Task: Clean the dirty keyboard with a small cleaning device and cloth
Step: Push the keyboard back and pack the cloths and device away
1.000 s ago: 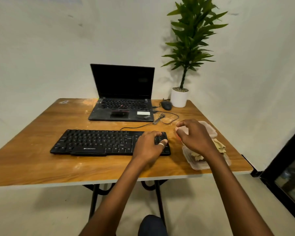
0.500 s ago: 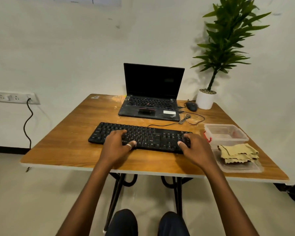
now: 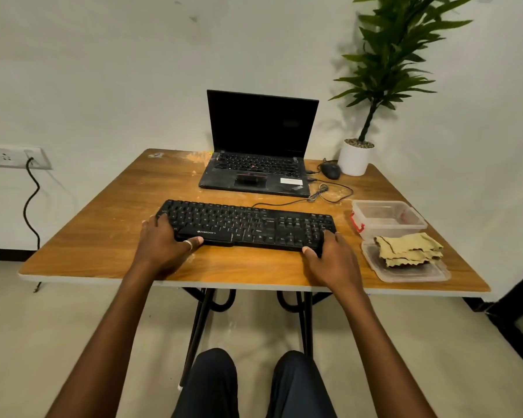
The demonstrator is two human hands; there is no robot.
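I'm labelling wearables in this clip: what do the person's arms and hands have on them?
Both forearms are bare, with no sleeves in view. The left hand wears a pale, silvery ring on the thumb. The right hand wears nothing visible. No gloves or watch.

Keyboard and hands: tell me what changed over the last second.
The left hand slid from the right end of the keyboard to its left end and grips it. The right hand left the clear container and took hold of the right end. Cloth and laptop stayed put.
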